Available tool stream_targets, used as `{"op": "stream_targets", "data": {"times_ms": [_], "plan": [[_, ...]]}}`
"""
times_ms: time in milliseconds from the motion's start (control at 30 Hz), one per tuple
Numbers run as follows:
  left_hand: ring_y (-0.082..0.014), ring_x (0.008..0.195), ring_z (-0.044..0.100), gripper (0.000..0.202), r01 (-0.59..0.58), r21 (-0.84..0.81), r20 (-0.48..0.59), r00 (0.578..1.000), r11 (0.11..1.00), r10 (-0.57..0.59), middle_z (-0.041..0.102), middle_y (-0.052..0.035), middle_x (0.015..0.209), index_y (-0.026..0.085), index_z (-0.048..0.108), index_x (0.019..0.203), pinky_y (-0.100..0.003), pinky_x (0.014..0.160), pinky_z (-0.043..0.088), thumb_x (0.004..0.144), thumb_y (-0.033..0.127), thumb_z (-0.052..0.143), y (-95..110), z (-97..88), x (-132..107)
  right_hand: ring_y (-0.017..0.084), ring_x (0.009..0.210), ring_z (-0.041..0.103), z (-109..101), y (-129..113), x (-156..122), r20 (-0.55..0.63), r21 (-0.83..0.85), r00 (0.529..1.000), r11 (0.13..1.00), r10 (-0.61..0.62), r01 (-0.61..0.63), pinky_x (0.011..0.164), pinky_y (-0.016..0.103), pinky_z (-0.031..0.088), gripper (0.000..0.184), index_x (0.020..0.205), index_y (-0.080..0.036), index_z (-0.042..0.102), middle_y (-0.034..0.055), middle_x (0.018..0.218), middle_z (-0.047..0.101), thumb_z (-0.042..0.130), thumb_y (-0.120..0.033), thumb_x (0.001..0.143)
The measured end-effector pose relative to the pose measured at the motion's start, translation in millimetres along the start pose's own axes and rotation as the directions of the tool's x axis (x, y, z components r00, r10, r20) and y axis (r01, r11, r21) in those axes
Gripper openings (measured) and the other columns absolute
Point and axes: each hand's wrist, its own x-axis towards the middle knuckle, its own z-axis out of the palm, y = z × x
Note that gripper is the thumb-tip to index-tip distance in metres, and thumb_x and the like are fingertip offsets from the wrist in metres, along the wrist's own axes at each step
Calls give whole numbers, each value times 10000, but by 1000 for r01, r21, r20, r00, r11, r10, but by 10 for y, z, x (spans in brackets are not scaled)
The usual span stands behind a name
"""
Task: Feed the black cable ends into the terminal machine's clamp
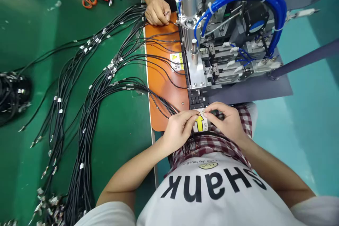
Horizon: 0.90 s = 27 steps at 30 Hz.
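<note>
Yellow arrow label (200, 124) sits between your hands, your left hand (178, 129) and right hand (226, 122) together, pinching a thin wire end (200, 112) just above it. Beyond, black cables (111, 74) cross an orange mat (159, 122) on the green table (21, 31), where a co-worker's hand (158, 11) rests.

**Q:** From where does this view look, and which way does it face?

**A:** Head-worn camera, directly above the person's white T-shirt (212, 194), at 6 o'clock, facing forward and down.

**Q:** How near is it?

**A:** Close: left hand (178, 129) and right hand (226, 122) lie just below centre, the pneumatic machine (225, 42) at 1 o'clock, the green workbench (31, 35) at 9 o'clock.
</note>
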Motion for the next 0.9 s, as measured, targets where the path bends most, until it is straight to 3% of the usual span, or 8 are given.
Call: {"op": "stream_targets", "data": {"times_ms": [133,300,500,600,733,900], "plan": [[-143,866,722,157,8,-17,-22,1000,1000,-8,767,-66,983,160,712,1074,-243,797,563,978,183,590,4,12,10,173,876,696,-37,-5,17,53,85,997,994,56,-61,823,315,544,53,929,-248,754,5,927,752,731,-277,890],[-158,908,716,196,-3,0,11,1000,1000,3,751,-67,945,160,695,1119,-260,813,557,1002,195,542,4,3,13,167,841,679,-2,15,61,14,95,1000,995,-25,23,806,322,533,14,885,-240,748,3,891,734,751,-244,871],[-91,618,583,198,61,-54,46,997,997,-58,634,13,711,164,670,1098,-208,641,475,1025,229,497,-5,-9,0,174,824,664,166,42,-28,-77,76,996,996,-38,44,789,336,523,32,872,-240,712,7,864,719,707,-244,903],[-85,591,550,183,118,-97,33,993,988,-115,588,33,668,177,672,1071,-201,619,454,1022,252,512,-18,3,-12,182,809,657,223,39,-106,-110,4,992,998,-55,56,798,360,519,46,866,-243,691,11,844,709,688,-237,912],[-95,612,569,182,142,-110,19,990,984,-141,609,23,685,180,673,1059,-205,624,462,1016,281,529,-28,17,-25,204,866,676,155,57,-93,-112,-38,993,998,-45,41,858,392,532,27,923,-253,706,22,895,726,705,-257,897],[-91,621,584,160,142,-125,10,990,982,-142,620,24,693,182,671,1051,-201,644,474,1009,268,542,-20,13,-27,190,850,678,35,98,19,-35,93,999,996,7,-4,827,358,549,63,891,-235,723,23,885,722,708,-296,897]]}}
